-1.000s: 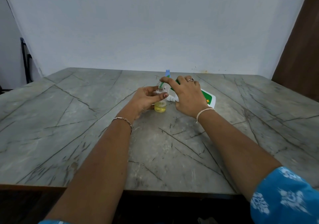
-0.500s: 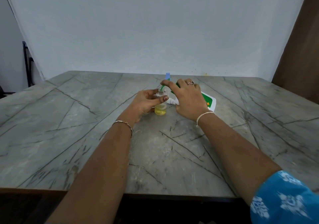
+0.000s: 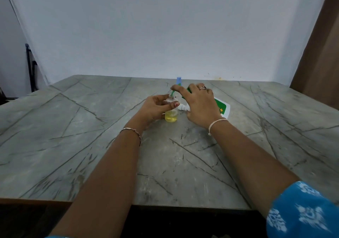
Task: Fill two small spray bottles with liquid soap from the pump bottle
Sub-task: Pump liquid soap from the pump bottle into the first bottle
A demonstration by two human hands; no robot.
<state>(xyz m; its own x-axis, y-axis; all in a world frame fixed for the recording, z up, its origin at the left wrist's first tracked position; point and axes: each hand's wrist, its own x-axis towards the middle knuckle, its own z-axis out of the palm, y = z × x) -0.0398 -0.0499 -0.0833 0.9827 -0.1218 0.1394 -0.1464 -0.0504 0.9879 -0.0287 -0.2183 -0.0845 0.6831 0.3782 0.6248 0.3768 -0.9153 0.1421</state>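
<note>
No words, brand names or numbers can be read. The only printed surface is the label (image 3: 218,103) on the pump bottle (image 3: 226,109), which lies on its side on the tabletop (image 3: 91,146): a green panel inside a white border, with a small yellow cross-shaped mark (image 3: 221,110) near its lower end. Any lettering on it is too small and blurred to make out, and the right hand (image 3: 200,107) hides the rest. The small bottle (image 3: 171,116) in the grip of the left hand (image 3: 156,107) shows only clear plastic and yellow liquid.
</note>
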